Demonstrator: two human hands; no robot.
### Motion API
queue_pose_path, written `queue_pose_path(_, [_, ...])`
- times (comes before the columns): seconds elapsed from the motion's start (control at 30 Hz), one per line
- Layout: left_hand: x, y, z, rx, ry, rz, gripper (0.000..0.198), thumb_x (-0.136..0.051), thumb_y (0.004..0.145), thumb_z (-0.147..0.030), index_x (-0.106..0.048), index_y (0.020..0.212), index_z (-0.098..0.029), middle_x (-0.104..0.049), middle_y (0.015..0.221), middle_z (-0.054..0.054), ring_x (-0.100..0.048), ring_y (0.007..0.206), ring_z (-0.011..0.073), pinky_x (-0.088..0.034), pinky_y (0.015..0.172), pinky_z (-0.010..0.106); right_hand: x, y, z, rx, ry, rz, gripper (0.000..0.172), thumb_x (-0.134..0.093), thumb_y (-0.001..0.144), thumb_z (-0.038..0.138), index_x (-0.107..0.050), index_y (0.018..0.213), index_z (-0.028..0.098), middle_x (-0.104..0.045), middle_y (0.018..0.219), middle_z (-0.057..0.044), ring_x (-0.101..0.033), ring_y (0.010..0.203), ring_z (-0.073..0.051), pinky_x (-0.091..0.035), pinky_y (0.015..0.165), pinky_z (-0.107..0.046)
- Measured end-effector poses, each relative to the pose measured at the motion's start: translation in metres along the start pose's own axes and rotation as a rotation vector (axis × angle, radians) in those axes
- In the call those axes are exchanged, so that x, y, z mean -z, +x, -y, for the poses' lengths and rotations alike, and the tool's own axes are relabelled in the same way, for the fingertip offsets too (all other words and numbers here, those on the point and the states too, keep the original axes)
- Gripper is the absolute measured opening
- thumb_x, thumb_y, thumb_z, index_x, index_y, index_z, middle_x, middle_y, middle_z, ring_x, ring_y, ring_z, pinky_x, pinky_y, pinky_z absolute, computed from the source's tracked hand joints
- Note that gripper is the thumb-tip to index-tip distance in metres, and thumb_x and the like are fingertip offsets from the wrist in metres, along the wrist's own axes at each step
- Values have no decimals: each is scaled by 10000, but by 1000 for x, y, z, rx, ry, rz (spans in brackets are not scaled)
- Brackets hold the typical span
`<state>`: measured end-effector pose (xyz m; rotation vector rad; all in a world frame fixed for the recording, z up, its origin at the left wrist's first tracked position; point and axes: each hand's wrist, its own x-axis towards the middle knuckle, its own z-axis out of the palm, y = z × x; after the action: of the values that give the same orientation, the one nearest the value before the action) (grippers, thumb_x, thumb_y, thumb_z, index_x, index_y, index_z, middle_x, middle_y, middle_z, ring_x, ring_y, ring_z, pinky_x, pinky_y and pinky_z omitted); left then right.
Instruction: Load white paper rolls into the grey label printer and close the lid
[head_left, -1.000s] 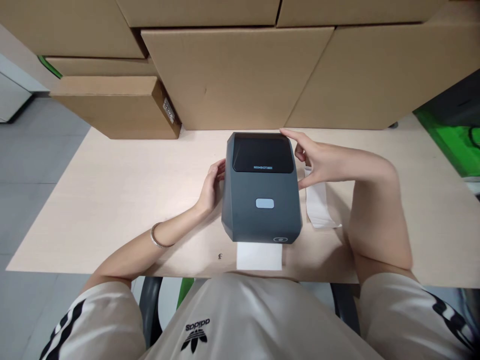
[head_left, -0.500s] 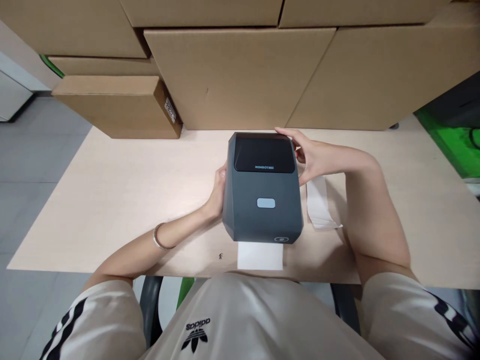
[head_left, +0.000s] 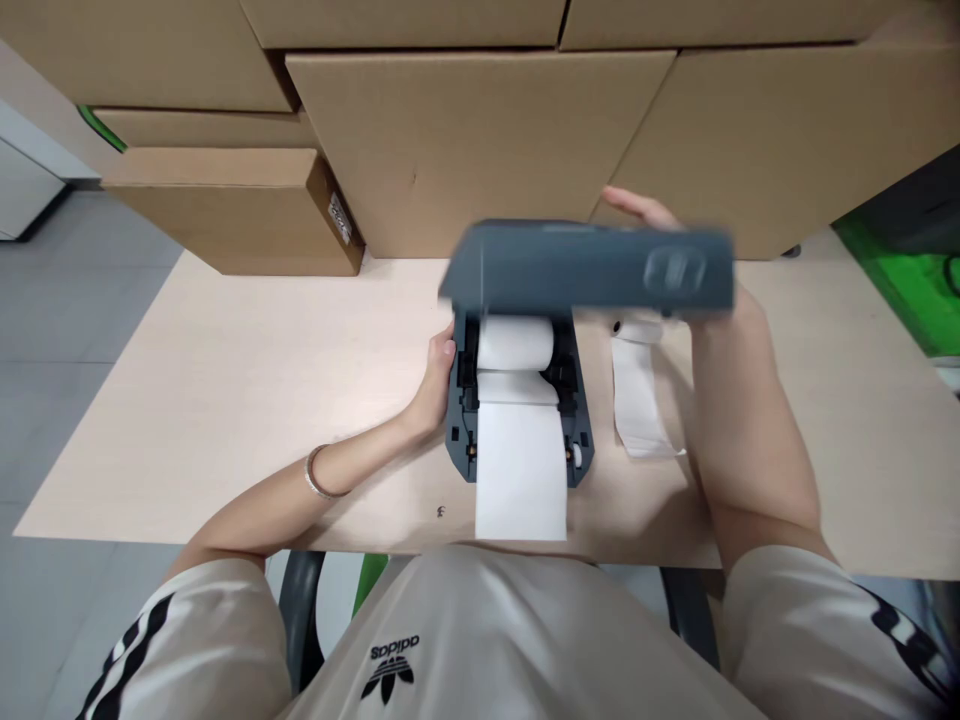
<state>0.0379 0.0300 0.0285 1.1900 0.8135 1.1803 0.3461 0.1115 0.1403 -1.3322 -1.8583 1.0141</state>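
Printer base [head_left: 579, 415], one: mid-table [head_left: 225, 400]; paper roll [head_left: 516, 343] inside, strip [head_left: 521, 470] extending past its near end. Cover [head_left: 585, 268], one: blurred, raised above base's far part, grasped by right hand [head_left: 661, 213], partly hidden. Left hand [head_left: 431, 390]: against base's left side, grip cannot be told. Spare roll [head_left: 637, 330], one: right of base.

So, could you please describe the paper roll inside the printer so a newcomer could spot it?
On the pale table, find the dark printer near the middle, its lid raised. In it lies the white paper roll, its strip running toward the white shirt. Unlike the other roll, on the table to the right, it sits inside the printer.
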Motion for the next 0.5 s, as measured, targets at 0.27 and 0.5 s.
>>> queue_pose_path(0.27, [19,-2,15,73,-6,-100,622,-620,1036,-786,-691,1459,-335,-611,1694,45,-372,1738,369,-308,1472,576,-27,17,-6,-106,-17,-268,622,-658,930,814,-736,1252,288,-522,670,40,-433,597,-166,-424,647,-370])
queue_pose_path(0.5, [28,1,17,145,77,-136,610,-698,969,-642,-619,1475,-310,-555,1700,73,-394,1700,384,-330,1448,572,-33,9,1,-51,-226,-308,404,-683,952,639,-752,1088,265,-614,650,1,-667,700,-257,-545,803,-447])
